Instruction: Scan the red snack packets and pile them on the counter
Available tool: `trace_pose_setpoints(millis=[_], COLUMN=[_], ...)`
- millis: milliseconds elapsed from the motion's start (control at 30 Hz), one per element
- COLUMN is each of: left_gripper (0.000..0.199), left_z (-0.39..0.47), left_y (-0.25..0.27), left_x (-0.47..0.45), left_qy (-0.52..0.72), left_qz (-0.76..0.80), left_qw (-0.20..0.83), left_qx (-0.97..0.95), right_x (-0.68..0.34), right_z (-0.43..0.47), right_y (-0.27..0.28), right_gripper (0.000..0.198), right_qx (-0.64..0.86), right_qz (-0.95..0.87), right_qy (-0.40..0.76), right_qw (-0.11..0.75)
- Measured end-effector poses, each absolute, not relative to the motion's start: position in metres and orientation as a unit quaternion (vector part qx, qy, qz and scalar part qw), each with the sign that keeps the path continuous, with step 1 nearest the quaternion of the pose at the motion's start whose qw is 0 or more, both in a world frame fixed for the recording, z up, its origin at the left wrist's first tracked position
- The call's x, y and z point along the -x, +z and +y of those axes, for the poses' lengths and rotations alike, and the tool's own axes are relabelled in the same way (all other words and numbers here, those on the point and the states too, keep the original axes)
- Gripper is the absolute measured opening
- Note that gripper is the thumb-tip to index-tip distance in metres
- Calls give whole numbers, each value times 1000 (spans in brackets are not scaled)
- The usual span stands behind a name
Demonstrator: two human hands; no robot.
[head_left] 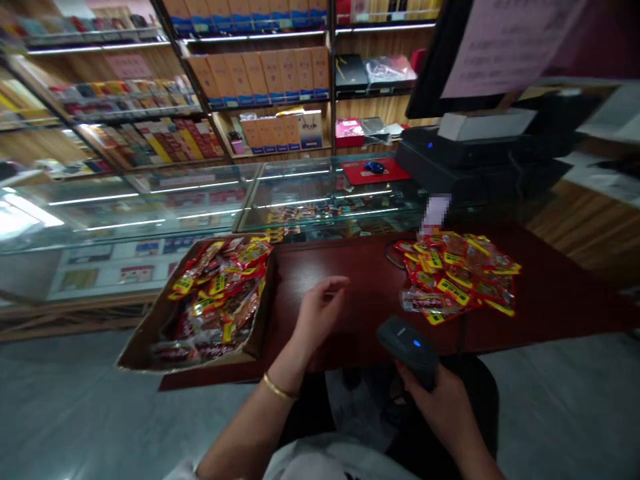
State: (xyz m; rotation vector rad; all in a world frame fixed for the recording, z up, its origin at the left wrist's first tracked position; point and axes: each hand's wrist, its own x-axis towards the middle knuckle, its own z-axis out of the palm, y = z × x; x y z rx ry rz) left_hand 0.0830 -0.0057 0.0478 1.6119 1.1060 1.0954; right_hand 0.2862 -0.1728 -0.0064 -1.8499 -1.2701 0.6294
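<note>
My right hand is wrapped round the handle of a dark barcode scanner with a small blue light, held over the front edge of the dark red table. Above the middle of the table is my left hand, its fingers loosely curled with a gap to the thumb and nothing in them. A cardboard box full of red and yellow snack packets lies to its left. Beyond the scanner, more loose snack packets form a pile on the right side of the table.
Behind the table runs a glass display counter with a blue mouse on a red mat. A monitor and black machine stand back right. Shelves with boxes line the wall.
</note>
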Motion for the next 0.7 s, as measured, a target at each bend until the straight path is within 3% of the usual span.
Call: trace_pose_setpoints(millis=[133, 267, 433, 533, 600, 700], left_gripper=[27, 33, 50, 46, 40, 38], left_z=[-33, -42, -29, -19, -17, -24], left_y=[66, 78, 65, 51, 48, 58], left_x=[44, 124, 125, 110, 107, 109], left_qy=[379, 219, 117, 111, 149, 318], left_qz=[614, 720, 646, 658, 697, 723], left_qw=[205, 33, 117, 136, 147, 186], left_qx=[-661, -658, -745, -732, -686, -585], right_x=[-276, -262, -252, -257, -263, -272], right_z=[-161, -152, -152, -157, -161, -166], right_y=[-16, -20, -16, -15, -17, -21], right_gripper=[35, 38, 37, 38, 40, 42], right_qx=[716, 697, 686, 690, 700, 718], right_qz=[-522, -554, -571, -573, -568, -554], right_qy=[268, 270, 273, 272, 267, 258], right_qw=[379, 367, 359, 349, 340, 334])
